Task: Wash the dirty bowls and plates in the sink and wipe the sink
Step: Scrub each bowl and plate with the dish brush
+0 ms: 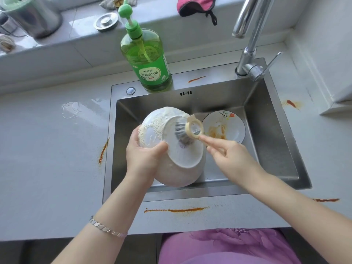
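Note:
My left hand (144, 155) grips a white bowl (177, 168) by its side, turned bottom-up over the steel sink (276, 149). Foam covers the bowl's upper rim and side. My right hand (226, 155) holds a scrubber (185, 134) by its beige ring handle, its grey steel-wool head pressed on the bowl's base. A white plate (230, 130) with a flower print and orange sauce smears lies in the sink's far right part, behind the scrubber.
A green dish-soap pump bottle (148, 61) stands on the sink's back ledge. The chrome faucet (249, 54) rises at the back right. Orange sauce streaks (177, 209) mark the counter around the sink. A sink strainer lid (105, 21) and a pink cloth (196, 5) lie on the sill.

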The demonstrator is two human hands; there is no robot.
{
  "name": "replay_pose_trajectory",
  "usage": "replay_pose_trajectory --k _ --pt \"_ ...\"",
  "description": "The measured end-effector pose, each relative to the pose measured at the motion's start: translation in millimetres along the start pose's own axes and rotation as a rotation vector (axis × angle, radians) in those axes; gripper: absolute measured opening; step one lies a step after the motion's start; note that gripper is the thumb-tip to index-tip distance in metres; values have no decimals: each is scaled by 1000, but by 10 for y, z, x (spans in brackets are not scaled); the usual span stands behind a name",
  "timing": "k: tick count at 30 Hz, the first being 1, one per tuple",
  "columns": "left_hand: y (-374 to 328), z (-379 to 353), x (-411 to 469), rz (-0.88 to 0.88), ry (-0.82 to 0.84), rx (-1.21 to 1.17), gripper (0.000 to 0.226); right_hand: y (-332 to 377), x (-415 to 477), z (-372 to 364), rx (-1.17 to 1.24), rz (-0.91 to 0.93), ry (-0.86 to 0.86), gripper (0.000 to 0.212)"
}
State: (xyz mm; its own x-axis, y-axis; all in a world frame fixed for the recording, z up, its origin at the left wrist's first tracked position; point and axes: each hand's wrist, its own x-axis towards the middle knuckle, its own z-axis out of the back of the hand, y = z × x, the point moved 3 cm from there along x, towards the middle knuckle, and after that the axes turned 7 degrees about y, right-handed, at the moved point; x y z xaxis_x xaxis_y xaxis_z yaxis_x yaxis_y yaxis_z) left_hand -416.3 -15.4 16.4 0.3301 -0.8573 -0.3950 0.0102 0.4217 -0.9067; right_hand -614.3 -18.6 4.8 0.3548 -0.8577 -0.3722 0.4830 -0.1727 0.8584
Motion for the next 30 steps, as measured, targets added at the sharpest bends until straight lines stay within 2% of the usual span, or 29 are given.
replay_pose_trajectory --k 3,6,10,15,20,23,27,30 --pt "3 2 9 13 -6 -28 60 -81 -86 -47 -32 -40 30 40" --pt "21 -6 16 22 11 -24 61 89 -189 -190 -24 47 96 44" --pt "4 -5 17 16 47 -45 58 7 27 24 -36 -17 -7 41" --pt "10 16 20 11 29 -38 56 49 -179 -189 -67 35 97 47" --pt "23 18 6 14 47 -39 59 -73 -38 -14 -41 -48 16 40" --pt "11 11 23 -5 67 2 55 11 -153 -146 -10 -2 86 41" --pt "-8 -76 7 1 191 54 51 223 -65 -78 9 94 27 40" --pt "-39 -67 4 -40 204 176 54 137 48 44 -67 43 4 40"
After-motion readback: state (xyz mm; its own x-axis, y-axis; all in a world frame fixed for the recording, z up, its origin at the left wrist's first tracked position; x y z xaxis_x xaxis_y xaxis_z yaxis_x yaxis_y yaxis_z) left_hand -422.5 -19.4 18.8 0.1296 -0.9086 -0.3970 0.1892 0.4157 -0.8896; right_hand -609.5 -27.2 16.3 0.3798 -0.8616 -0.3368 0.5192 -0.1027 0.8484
